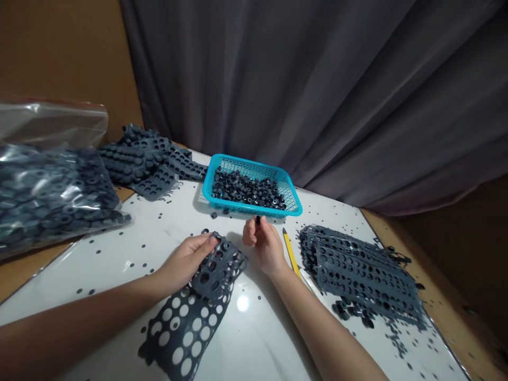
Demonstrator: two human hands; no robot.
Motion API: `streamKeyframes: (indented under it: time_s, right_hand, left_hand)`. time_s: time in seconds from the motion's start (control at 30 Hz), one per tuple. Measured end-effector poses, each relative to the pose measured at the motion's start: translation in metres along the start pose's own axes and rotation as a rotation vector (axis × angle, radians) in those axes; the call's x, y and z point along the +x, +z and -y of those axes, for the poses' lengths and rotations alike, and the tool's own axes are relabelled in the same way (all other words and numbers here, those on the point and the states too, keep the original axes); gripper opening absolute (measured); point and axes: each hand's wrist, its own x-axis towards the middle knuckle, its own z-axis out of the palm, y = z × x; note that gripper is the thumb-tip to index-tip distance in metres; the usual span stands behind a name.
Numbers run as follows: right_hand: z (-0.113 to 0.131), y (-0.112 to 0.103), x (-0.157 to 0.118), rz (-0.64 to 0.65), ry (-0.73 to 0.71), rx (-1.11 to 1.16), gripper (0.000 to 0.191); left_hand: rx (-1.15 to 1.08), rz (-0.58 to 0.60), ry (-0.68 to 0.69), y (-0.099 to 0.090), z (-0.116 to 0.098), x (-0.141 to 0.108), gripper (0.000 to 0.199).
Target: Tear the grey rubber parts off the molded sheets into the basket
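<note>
The person's left hand (184,262) is gripping a dark grey perforated rubber sheet (218,272), its fingers pressed together over the upper edge with the thumb apparently behind, while the sheet's lower part appears to be trailing toward 6 o'clock across the glossy white tabletop (254,338). The right hand (265,246) is working just beside it at about 1 o'clock, its thumb and forefinger pinching a small dark rubber grommet (257,219) while the other fingers are curling inward. The sheet looks light, soft and floppy, so it probably handles best by a solid margin between holes, whereas the grommet seems tiny and easy to drop, calling for a fingertip hold. A blue plastic basket (238,161) filled with grommets (246,190) is sitting at 12 o'clock, a stack of sheets (357,270) is lying at 3 o'clock beyond a yellow pencil (289,251), and a bulging clear plastic bag (51,196) is resting at 9 o'clock. The fingers are hiding most of the pinched grommet, the left thumb is hard to make out, and the bag's glare is obscuring its contents.
</note>
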Motion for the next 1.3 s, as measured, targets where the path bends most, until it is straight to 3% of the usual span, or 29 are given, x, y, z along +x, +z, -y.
streamKeyframes:
  time_s: [0.07,0.23,0.33,0.53,0.8,1.3]
  right_hand:
    - [0.009,-0.004,0.001,0.084,0.012,0.002,0.044]
    - [0.034,0.001,-0.008,0.322,-0.022,-0.400,0.040]
    - [0.037,0.007,-0.011,0.407,0.050,-0.283,0.048]
    - [0.035,0.011,-0.012,0.458,0.150,0.001,0.049]
    - [0.043,0.016,-0.017,0.480,0.063,0.007,0.049]
    - [0.038,0.026,-0.020,0.396,0.013,0.094,0.060]
  left_hand:
    - [0.047,-0.039,0.041,-0.002,0.002,-0.001,0.037]
    - [0.142,-0.022,0.131,-0.003,0.003,-0.001,0.038]
    - [0.178,0.000,0.147,-0.002,0.001,-0.002,0.039]
    - [0.165,-0.048,0.097,-0.001,-0.001,-0.002,0.040]
    - [0.167,-0.058,0.054,-0.001,0.001,-0.002,0.040]
    - [0.204,-0.053,0.051,-0.002,-0.001,-0.001,0.039]
